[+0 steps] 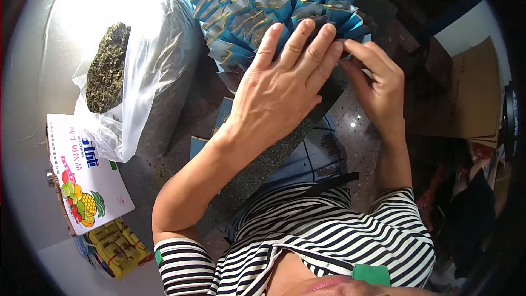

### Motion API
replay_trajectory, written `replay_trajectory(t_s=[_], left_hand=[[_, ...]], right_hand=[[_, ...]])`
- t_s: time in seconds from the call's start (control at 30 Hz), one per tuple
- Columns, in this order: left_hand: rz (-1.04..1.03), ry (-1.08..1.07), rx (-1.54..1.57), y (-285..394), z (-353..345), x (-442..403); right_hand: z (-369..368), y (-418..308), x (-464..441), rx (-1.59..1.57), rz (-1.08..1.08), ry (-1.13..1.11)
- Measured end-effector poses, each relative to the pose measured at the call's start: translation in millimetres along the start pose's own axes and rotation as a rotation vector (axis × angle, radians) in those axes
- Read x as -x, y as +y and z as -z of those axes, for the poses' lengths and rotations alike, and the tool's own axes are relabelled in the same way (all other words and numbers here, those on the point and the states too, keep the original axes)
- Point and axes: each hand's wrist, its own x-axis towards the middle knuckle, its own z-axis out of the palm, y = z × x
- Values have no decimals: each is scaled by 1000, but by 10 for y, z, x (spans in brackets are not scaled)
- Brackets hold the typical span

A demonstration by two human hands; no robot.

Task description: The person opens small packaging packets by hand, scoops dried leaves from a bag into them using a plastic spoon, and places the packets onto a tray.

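Note:
Many small blue paper bags [271, 5] with gold edges stand upright in packed rows, and several hold dark contents. My left hand [287, 71] lies over the nearest bags, back upward and fingers stretched out, hiding the bags beneath it. Beside its outer edge is my right hand [381, 79], with thumb and fingers curled together near the front right corner of the rows. What those fingertips hold, if anything, is hidden. To the left stands a clear plastic bag [164, 71] with dried green leaves [108, 68], looking like tea, showing at its opening.
A white printed carton [90, 175] with fruit pictures stands at the left, above a yellow packet [118, 246]. The dark speckled table edge [268, 164] runs beneath my left arm. Brown cardboard [474, 96] leans at the right.

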Motion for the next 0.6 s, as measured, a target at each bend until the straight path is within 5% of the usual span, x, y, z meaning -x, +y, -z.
replay_trajectory(t_s=[0.13,0.23,0.5,0.6], left_hand=[[15,-16,22,27,59,45],[-83,-10,-68,100,96,148],[-79,-122,301,262,375,496],[-93,166,269,384,226,560]], right_hand=[[12,-113,250,-167,-246,189],[-123,-157,506,-538,-516,59],[-829,-385,749,-725,-504,6],[-824,-395,743,-694,-524,-63]])
